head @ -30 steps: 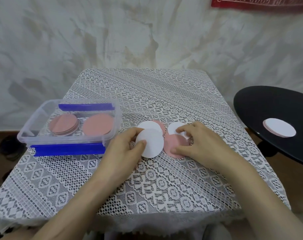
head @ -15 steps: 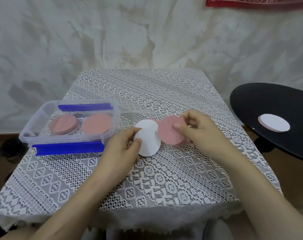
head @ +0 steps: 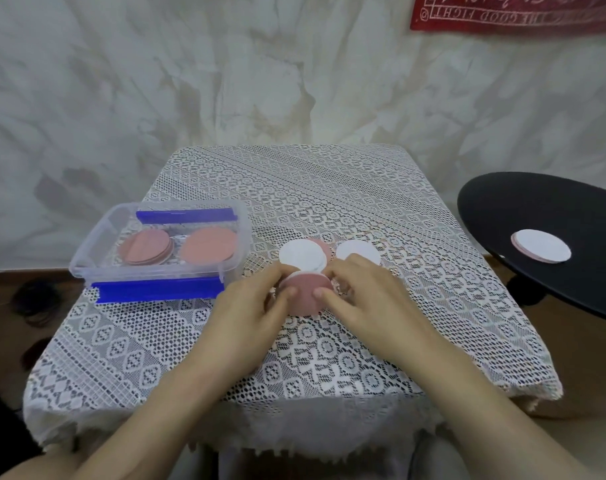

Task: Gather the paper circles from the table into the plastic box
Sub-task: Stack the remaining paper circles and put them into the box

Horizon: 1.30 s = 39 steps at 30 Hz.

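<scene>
While two pink stacks already lie in the plastic box (head: pixel 149 273) beside your left hand (head: pixel 249 317), work is partway: left hand and right hand (head: pixel 367 306) together pinch one pink circle (head: pixel 306 296) between them; white circles (head: pixel 299 256) just beyond your fingertips are not yet gathered.

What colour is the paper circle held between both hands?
The circle is pink, best seen in the head view.

One camera sits on the person's head. It looks forward and down, very near the table (head: pixel 329 202). The wall (head: pixel 190 81) is at 12 o'clock. The floor (head: pixel 3 341) at 8 o'clock looks dark, maybe blurry. No second view shares anything.
</scene>
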### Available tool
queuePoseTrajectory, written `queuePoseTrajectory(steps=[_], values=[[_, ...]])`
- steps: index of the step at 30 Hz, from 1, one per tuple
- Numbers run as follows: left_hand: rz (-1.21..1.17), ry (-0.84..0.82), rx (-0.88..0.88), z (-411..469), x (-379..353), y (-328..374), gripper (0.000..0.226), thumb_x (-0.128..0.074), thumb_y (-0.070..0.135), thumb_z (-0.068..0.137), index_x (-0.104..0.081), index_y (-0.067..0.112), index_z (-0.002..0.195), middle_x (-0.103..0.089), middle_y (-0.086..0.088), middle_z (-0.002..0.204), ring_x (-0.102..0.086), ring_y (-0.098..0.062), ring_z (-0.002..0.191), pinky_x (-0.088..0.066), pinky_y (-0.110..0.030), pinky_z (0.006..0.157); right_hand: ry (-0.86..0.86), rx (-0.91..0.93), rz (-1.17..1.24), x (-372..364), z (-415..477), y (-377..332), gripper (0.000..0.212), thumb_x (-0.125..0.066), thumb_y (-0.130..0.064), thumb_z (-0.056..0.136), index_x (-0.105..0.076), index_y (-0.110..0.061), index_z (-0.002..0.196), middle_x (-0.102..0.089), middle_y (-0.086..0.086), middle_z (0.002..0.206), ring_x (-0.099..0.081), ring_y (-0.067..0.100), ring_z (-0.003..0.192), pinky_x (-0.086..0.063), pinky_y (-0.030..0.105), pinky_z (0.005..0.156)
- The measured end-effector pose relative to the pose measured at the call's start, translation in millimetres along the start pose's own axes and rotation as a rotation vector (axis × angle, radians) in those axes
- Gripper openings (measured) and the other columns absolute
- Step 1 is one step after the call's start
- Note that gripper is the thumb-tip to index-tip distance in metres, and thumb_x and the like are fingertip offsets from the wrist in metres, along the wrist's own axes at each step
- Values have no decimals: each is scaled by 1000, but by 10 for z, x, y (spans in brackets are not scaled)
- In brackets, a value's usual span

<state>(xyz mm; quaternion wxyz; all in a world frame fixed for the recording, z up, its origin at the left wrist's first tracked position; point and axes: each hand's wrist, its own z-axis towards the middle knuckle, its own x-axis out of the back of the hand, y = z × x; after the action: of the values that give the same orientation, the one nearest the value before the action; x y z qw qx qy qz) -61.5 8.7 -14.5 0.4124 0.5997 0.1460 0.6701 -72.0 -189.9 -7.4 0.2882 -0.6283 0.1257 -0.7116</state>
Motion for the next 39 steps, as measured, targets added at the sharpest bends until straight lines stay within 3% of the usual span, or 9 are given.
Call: queuePoseTrajectory(steps=[3,6,11,15,20,25,30,33,39], values=[[19,-8,7,-13,5,-23,12,-54,33,99,-57,38,110,-67,11,81,-61,-8,70,-53,-43,69,19,37,-53,20,-23,2,17,-51,-50,99,-60,-35,99,-57,-12,67,-53,3,61,-44,29,58],[-4,-2,-26,-13,4,-12,10,-53,30,100,-58,36,105,-67,10,80,-62,-9,72,-52,-44,67,2,84,-25,-26,-31,-32,14,-50,-44,102,-58,-32,100,-59,-12,73,-54,5,64,-43,32,58],[-3,56,-56,8,20,1,12,-55,30,99,-59,36,109,-64,22,79,-59,-6,72,-42,-20,60,60,100,7,-47,-20,-63,13,-48,-42,103,-57,-32,103,-60,-13,73,-54,4,63,-46,29,59],[57,1,-57,14,-7,-44,12,-53,29,100,-56,34,110,-66,14,82,-60,-5,74,-49,-33,66,-38,86,-120,-75,3,-57,15,-50,-40,103,-48,-28,95,-60,-9,76,-56,15,67,-49,40,64],[50,64,-77,8,4,-40,10,-52,28,100,-56,34,108,-65,12,82,-58,-7,76,-47,-31,67,21,89,-35,-99,7,-52,13,-49,-38,103,-52,-27,97,-57,-11,74,-54,7,62,-46,34,58],[1,15,-36,18,-32,-69,4,-51,26,101,-55,28,100,-66,7,79,-59,-12,72,-50,-45,68,0,87,-49,-176,2,-21,18,-49,-39,103,-46,-27,90,-54,-11,71,-50,9,62,-42,35,57],[-164,65,15,3,132,-25,7,-54,29,100,-60,33,101,-66,8,78,-59,-12,66,-49,-37,60,49,41,207,-118,35,-104,14,-54,-44,100,-59,-32,95,-60,-9,70,-55,7,62,-45,32,60],[-202,103,50,-3,241,-25,6,-57,29,98,-62,32,97,-66,4,78,-60,-18,70,-52,-47,65,13,13,329,-99,96,-217,10,-56,-43,99,-63,-36,97,-64,-5,76,-60,12,65,-55,44,65],[-272,171,95,-39,525,-113,9,-60,27,96,-65,33,94,-66,7,76,-55,-10,64,-47,-31,60,-88,44,371,-58,352,-491,11,-59,-38,98,-64,-28,95,-64,-3,81,-64,22,69,-56,52,66]])
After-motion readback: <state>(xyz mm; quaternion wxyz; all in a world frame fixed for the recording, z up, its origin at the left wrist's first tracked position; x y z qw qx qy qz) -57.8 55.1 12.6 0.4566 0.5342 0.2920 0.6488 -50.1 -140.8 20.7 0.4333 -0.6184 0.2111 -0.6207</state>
